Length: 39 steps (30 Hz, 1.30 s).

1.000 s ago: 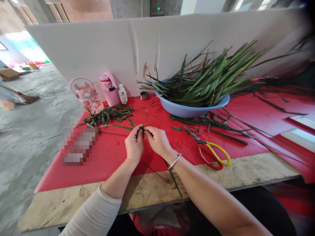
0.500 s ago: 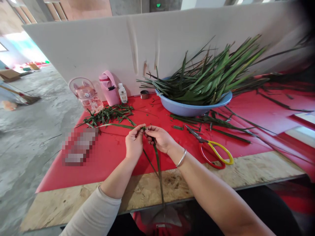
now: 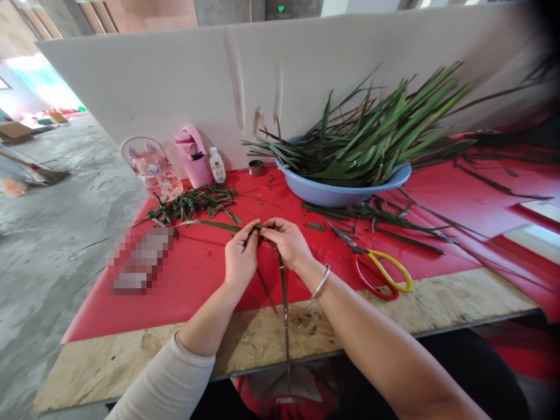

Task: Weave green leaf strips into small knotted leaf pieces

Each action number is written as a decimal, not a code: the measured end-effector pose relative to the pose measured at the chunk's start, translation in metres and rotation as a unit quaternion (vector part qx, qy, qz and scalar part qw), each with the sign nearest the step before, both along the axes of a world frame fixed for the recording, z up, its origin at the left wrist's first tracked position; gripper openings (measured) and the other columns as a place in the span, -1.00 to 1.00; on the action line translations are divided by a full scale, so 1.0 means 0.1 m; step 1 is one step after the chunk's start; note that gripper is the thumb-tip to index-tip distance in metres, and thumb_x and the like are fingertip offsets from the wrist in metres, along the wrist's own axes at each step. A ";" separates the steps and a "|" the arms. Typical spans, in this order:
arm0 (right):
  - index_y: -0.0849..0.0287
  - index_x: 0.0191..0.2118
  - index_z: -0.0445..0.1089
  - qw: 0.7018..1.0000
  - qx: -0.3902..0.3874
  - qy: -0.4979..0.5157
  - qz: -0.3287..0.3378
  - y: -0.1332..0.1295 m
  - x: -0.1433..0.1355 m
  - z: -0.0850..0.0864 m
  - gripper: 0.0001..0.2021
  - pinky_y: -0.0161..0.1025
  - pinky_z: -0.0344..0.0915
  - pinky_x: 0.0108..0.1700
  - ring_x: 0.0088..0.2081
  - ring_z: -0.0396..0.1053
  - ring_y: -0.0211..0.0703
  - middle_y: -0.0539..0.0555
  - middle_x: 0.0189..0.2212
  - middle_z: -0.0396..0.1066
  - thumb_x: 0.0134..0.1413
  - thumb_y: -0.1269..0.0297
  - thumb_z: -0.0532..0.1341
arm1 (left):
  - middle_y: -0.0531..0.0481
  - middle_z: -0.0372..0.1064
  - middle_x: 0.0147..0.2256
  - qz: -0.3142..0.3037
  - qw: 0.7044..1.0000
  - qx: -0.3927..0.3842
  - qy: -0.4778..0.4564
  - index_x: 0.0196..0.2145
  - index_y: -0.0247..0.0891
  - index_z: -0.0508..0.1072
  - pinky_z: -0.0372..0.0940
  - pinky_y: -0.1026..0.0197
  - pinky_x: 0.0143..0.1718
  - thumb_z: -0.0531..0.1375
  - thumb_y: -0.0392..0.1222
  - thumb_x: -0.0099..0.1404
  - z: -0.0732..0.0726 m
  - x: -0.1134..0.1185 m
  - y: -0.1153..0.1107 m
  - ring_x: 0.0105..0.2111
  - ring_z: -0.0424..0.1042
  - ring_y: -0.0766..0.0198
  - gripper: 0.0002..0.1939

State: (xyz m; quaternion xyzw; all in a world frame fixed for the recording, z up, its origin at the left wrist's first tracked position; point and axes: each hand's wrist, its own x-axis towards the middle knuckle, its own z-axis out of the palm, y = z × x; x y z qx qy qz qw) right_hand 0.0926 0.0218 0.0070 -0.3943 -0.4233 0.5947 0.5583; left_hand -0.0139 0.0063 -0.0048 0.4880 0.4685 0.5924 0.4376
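Note:
My left hand (image 3: 242, 252) and my right hand (image 3: 284, 242) meet over the red sheet, both pinching a small folded knot in a long green leaf strip (image 3: 284, 303). One length of the strip reaches left from my left hand. Others hang down below the hands, the longest past the board's front edge. The knot itself is mostly hidden by my fingertips. A silver bangle (image 3: 321, 282) sits on my right wrist. Right of that hand lie scissors (image 3: 367, 259) with one red and one yellow handle.
A blue basin (image 3: 345, 192) heaped with long leaves (image 3: 385, 140) stands at back right. Folded leaf pieces (image 3: 192, 205) lie in a pile at left, before a pink-lidded clear bottle (image 3: 153, 169), a pink bottle holder (image 3: 192, 157) and a white bottle (image 3: 217, 166). A white panel (image 3: 175, 87) rises behind.
Both hands stay together at the knot, with a slight shift of the fingers. The hanging leaf ends have swung a little. Everything on the table rests as before.

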 end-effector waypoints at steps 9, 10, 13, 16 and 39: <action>0.20 -0.48 0.36 0.973 0.139 -0.171 -0.065 -0.11 -0.11 0.04 -0.92 -0.32 0.25 -0.39 -0.47 0.28 -0.25 -0.01 -0.55 0.35 -0.09 0.30 0.18 | -0.11 0.46 -0.20 0.013 0.999 0.003 -0.044 -0.11 -0.29 0.45 0.28 0.17 -0.09 0.18 -0.10 0.14 0.02 -0.02 -0.04 -0.19 0.42 0.21 -0.63; 0.20 -0.47 0.35 0.973 0.144 -0.167 -0.061 -0.13 -0.11 0.05 -0.91 -0.32 0.25 -0.39 -0.47 0.28 -0.26 -0.01 -0.55 0.34 -0.08 0.30 0.18 | -0.11 0.46 -0.19 0.023 0.999 0.008 -0.038 -0.12 -0.28 0.46 0.27 0.17 -0.08 0.17 -0.07 0.14 0.03 -0.03 -0.04 -0.17 0.41 0.20 -0.63; 0.20 -0.45 0.34 0.980 0.144 -0.131 -0.027 -0.15 -0.10 0.09 -0.90 -0.34 0.26 -0.41 -0.48 0.28 -0.28 -0.03 -0.55 0.32 -0.06 0.28 0.18 | -0.11 0.47 -0.21 0.038 0.999 0.019 -0.032 -0.18 -0.28 0.49 0.29 0.18 -0.12 0.16 0.00 0.15 0.07 -0.03 -0.05 -0.19 0.42 0.20 -0.64; 0.20 -0.44 0.33 0.985 0.140 -0.104 0.017 -0.14 -0.08 0.08 -0.89 -0.34 0.28 -0.39 -0.46 0.29 -0.29 -0.03 -0.54 0.32 -0.04 0.27 0.17 | -0.09 0.48 -0.33 0.037 0.999 0.010 -0.036 -0.32 -0.32 0.53 0.32 0.22 -0.24 0.19 0.02 0.11 0.09 -0.04 -0.04 -0.31 0.44 0.23 -0.66; 0.19 -0.51 0.29 0.993 0.070 -0.096 0.005 -0.04 0.09 0.09 -0.83 -0.36 0.11 -0.55 -0.60 0.14 -0.33 -0.08 -0.65 0.18 -0.02 0.22 0.15 | 0.00 0.40 -0.59 -0.057 0.987 0.016 0.150 -0.38 -0.31 0.54 0.19 0.34 -0.54 0.17 -0.03 0.13 0.09 -0.02 -0.06 -0.58 0.32 0.35 -0.72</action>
